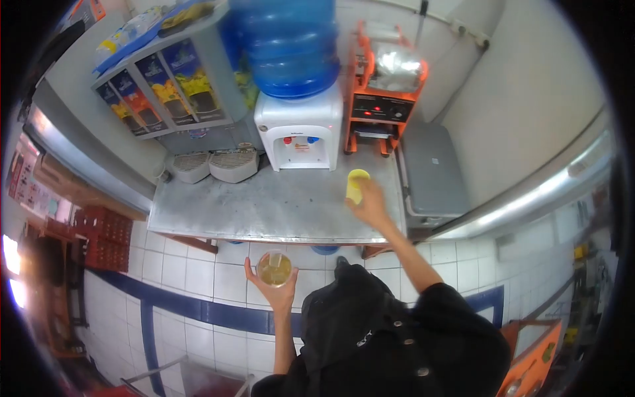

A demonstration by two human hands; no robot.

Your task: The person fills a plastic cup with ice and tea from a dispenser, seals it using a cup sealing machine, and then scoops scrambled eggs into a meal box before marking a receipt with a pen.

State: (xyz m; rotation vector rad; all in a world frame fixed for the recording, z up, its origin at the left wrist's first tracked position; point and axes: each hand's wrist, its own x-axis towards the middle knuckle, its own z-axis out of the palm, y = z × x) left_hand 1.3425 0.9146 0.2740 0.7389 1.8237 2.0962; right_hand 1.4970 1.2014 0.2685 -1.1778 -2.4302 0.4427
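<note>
My left hand point(280, 296) is wrapped around a clear cup point(274, 270) with a pale yellowish drink and what look like ice cubes. It is held in front of the metal table's near edge, above the tiled floor. Over the right part of the metal table point(284, 205), my right hand point(372, 204) closes on a yellow cup point(354, 192), its fingers coming from the right side. The hand covers part of that cup, and its contents are hidden. Whether the yellow cup touches the tabletop I cannot tell.
A white water dispenser point(301, 119) with a blue bottle point(291, 53) stands at the table's back. Left of it is a drink machine point(165, 86) with drip trays point(231, 165); right, an orange sealing machine point(380, 99). A grey lidded box point(430, 169) sits beside the table.
</note>
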